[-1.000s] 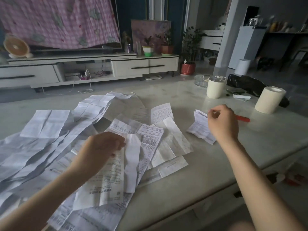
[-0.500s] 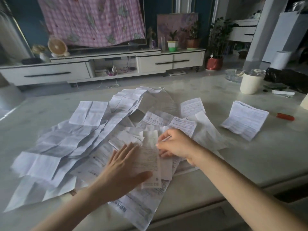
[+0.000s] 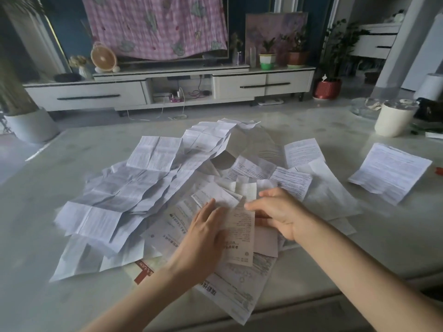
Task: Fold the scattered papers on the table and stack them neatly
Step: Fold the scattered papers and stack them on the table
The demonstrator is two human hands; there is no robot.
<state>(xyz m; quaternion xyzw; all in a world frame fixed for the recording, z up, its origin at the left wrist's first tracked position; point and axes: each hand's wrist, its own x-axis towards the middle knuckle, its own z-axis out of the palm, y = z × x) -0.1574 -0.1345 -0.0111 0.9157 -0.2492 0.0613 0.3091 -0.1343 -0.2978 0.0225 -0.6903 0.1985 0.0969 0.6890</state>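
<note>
Fingers (image 3: 209, 212) of the left hand (image 3: 206, 233) lie straight, pressing the receipt (image 3: 241, 238) atop the pile (image 3: 134, 188) on the worktop (image 3: 72, 164). Right hand (image 3: 279, 213) fingers, loosely spread, touch the receipt's right edge. Folded sheets (image 3: 389, 172) lie well right of the receipt.

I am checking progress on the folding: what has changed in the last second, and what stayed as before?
The right hand let go of the folded paper at the right of the table and moved left to the scattered papers, where it now touches the upper edge of the narrow receipt. The left hand, curled before, lies flat on that receipt. The folded paper and the other papers stayed in place.
</note>
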